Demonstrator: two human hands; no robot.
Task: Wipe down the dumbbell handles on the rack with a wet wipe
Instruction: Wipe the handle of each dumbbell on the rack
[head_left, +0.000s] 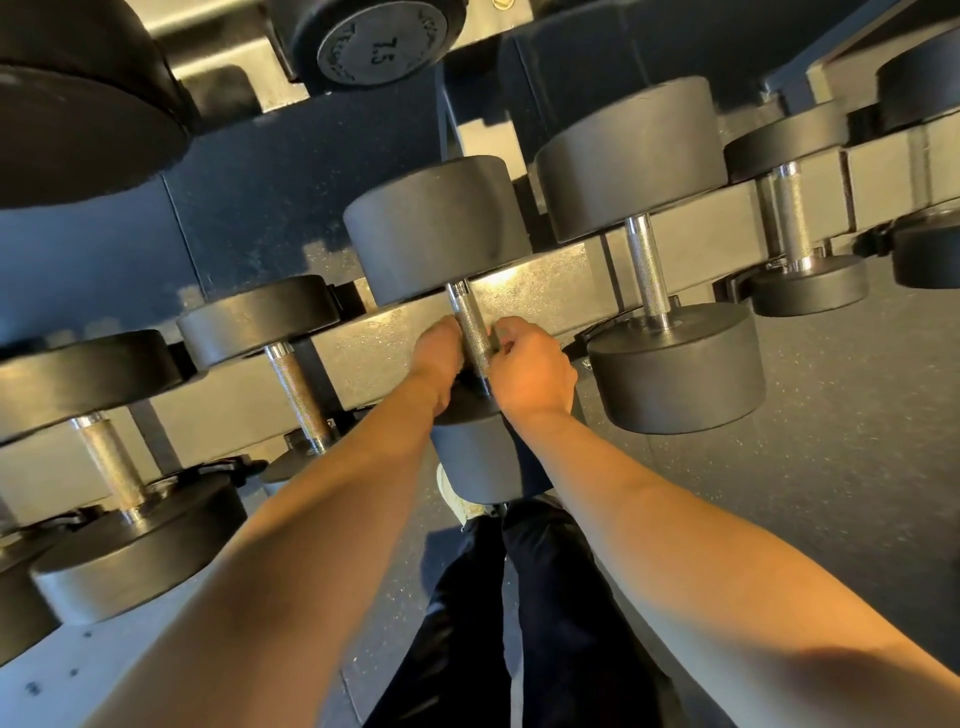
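Head view: both hands work at the centre dumbbell (436, 228), on its knurled handle (470, 327), above the rack rail (358, 353). Left hand (439, 358) touches the handle's left side and right hand (530, 364) its right, fingers curled against the steel. We cannot tell whether either wraps it. No wet wipe shows; it may sit under the fingers. We judge 1 handle in progress. The nearest left handle (298, 395) and nearest right handle (649, 270) show no sign either way.
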